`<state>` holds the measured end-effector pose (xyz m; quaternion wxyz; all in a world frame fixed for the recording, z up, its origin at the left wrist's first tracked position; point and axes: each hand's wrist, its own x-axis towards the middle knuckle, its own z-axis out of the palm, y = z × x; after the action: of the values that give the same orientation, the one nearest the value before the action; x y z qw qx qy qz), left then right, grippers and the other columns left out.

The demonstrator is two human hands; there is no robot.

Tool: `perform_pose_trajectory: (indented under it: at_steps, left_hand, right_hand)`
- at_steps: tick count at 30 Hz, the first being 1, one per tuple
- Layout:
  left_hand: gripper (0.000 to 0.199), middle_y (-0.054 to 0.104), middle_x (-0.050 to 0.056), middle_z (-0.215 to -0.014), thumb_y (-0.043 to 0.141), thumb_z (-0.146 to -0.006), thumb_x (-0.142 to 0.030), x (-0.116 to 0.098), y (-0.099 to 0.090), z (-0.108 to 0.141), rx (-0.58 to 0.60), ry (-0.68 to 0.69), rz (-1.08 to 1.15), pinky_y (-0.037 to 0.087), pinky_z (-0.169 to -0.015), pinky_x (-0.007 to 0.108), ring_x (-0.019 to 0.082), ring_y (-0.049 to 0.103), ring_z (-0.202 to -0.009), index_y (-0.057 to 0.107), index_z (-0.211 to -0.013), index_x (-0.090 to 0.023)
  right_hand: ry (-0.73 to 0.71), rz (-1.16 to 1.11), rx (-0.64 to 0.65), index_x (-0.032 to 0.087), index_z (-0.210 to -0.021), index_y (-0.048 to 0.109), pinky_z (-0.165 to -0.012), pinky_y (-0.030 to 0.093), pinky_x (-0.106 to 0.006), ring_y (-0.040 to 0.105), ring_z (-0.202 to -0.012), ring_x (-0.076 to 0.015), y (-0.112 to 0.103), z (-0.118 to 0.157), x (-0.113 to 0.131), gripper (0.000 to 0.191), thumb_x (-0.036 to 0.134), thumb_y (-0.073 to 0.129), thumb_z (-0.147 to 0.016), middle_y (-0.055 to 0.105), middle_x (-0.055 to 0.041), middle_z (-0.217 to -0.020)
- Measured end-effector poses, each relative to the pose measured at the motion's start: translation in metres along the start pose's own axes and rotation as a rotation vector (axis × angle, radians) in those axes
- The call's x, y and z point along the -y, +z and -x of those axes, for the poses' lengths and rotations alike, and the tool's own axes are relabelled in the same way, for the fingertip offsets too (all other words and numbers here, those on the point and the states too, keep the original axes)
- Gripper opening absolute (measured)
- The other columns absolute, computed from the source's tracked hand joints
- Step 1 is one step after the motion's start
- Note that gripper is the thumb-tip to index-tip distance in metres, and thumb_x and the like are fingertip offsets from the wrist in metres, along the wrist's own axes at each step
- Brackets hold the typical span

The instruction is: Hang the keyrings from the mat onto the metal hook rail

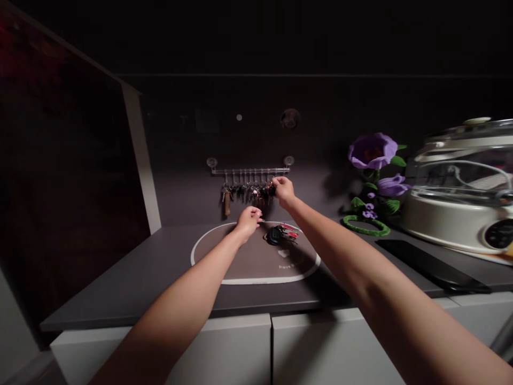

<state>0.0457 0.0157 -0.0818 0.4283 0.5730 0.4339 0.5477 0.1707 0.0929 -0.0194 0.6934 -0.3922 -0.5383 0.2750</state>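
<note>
A clear rail (250, 171) is fixed to the dark wall by two round suction mounts. Several bunches of keys (241, 191) hang from its hooks, a brown strap (227, 204) among them at the left end. My right hand (284, 190) is at the rail's right end, its thumb and forefinger pinched on a key ring. Lower and to the left, my left hand (249, 221) has its fingertips closed together over the mat; whatever they hold is too small to make out. Below the rail, a bunch of keys with a dark round fob (274, 236) and red parts lies on the brown mat (224, 262).
Purple artificial flowers (373, 152) with a green ring base stand to the right. Beyond them is a cream appliance (449, 222) with a clear top. A black flat object (430, 263) lies on the dark counter (132, 272), above white cabinet doors (228, 347).
</note>
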Motion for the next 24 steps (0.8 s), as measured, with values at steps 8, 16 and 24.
perform_pose_trajectory:
  at_steps: [8,16,24]
  left_hand:
    - [0.004,0.057,0.003,-0.083,0.051,-0.078,-0.019,0.007,-0.001,-0.006,0.005,0.025,-0.007,0.041,-0.057,0.017,0.007,0.055,-0.064,0.051,-0.077,-0.015]
    - [0.004,0.057,0.003,-0.083,0.048,-0.079,-0.017,0.007,0.000,-0.006,0.005,0.014,-0.027,0.041,-0.059,0.019,0.008,0.056,-0.064,0.052,-0.077,-0.016]
    - [0.005,0.058,0.003,-0.083,0.048,-0.080,-0.016,0.009,0.000,-0.006,0.011,0.009,-0.037,0.041,-0.058,0.019,0.008,0.056,-0.063,0.052,-0.077,-0.015]
  right_hand:
    - [0.044,0.097,-0.072,0.017,-0.079,0.054,-0.057,0.046,-0.026,0.054,-0.055,-0.0119,0.009,-0.016,-0.017,0.018,0.034,0.050,-0.073,0.059,-0.0018,-0.063]
    - [0.065,0.095,-0.089,0.017,-0.078,0.055,-0.057,0.046,-0.028,0.054,-0.055,-0.0124,0.008,-0.011,-0.030,0.015,0.031,0.050,-0.074,0.059,-0.0022,-0.063]
    - [0.095,0.029,-0.075,0.018,-0.071,0.049,-0.054,0.042,-0.022,0.049,-0.054,-0.0089,0.002,0.000,-0.023,0.008,0.025,0.046,-0.072,0.054,0.0006,-0.065]
